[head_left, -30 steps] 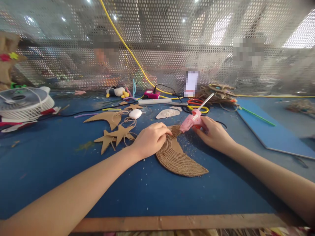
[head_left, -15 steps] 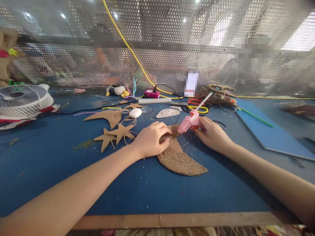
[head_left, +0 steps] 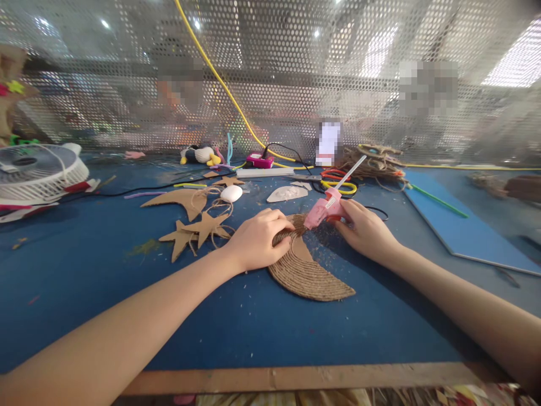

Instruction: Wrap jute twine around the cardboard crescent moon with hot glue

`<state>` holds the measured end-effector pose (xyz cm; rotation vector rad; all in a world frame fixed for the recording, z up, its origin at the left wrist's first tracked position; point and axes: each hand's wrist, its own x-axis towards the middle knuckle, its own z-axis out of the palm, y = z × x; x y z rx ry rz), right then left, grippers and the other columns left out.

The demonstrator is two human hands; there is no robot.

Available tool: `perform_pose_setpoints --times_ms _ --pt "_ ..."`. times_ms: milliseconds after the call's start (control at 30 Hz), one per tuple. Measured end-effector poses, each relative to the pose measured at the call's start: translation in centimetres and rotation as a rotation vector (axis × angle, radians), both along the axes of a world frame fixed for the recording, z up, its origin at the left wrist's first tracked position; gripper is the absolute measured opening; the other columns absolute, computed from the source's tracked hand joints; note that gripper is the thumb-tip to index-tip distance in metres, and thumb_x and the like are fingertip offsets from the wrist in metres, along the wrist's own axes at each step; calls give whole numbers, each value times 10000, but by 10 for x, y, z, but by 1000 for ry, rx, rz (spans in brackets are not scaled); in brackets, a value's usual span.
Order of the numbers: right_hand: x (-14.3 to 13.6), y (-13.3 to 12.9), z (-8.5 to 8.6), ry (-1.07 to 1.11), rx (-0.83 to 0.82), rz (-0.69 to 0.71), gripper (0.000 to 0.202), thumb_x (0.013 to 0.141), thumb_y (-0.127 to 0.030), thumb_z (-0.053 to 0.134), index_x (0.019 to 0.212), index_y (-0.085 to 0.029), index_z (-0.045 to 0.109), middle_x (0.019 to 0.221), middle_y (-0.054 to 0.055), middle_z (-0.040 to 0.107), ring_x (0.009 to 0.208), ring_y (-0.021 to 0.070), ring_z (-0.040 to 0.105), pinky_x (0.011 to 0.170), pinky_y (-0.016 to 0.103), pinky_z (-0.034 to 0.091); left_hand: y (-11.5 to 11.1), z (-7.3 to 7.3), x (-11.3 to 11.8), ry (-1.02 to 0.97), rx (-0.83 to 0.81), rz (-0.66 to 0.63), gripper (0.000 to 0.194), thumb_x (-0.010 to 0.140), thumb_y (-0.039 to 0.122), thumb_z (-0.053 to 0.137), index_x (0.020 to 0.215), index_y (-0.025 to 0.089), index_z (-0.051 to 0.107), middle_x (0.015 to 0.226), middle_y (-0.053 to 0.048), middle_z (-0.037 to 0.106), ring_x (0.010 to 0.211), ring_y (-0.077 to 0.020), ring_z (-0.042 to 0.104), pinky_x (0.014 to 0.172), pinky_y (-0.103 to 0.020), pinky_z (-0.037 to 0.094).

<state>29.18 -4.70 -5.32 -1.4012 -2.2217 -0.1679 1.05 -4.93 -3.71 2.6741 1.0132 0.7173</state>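
A cardboard crescent (head_left: 308, 273) wound with rows of brown twine lies on the blue table in front of me. My left hand (head_left: 262, 239) is closed on its upper left part, thumb and fingers pressing the twine. In my right hand (head_left: 366, 228) is a pink hot glue gun (head_left: 322, 210), a clear glue stick (head_left: 352, 172) poking out of its back. The gun's nozzle points down at the crescent's top end, right by my left fingertips. Whether the tip touches the twine, I cannot tell. Bare cardboard shows along the crescent's inner curve.
Left of my hand lie cardboard stars (head_left: 206, 226) with string, another cardboard crescent (head_left: 180, 198) and a white egg shape (head_left: 231, 193). Behind are scissors (head_left: 339, 186), a phone (head_left: 328, 144) and a twine bundle (head_left: 372, 163). A white fan (head_left: 46, 177) stands left, a blue board (head_left: 460, 225) right.
The view has shifted very slightly. Both hands, the glue gun and the crescent keep nearly the same places relative to each other.
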Motion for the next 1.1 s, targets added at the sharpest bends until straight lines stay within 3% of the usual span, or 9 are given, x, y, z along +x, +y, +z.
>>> perform_pose_setpoints --times_ms 633,833,1100 --pt "3 -1 4 -34 67 -18 196 962 -327 445 1052 -191 553 976 109 636 808 239 601 689 355 464 -1 1 -1 -1 6 4 250 904 239 531 1086 179 692 1077 -81 678 1023 -247 625 893 -435 545" --pt "2 -5 10 -124 208 -39 196 961 -305 468 1094 -189 554 998 124 650 862 259 617 699 363 474 -1 1 -1 7 7 4 256 911 249 524 1090 183 695 1077 -91 671 1019 -246 630 889 -428 547" --pt "-2 -16 21 -236 353 -14 287 957 -241 479 1229 -228 567 1080 123 669 1007 280 605 867 423 446 -2 0 -1 52 27 11 272 916 346 547 1110 190 658 1085 -95 646 1058 -259 605 920 -434 532"
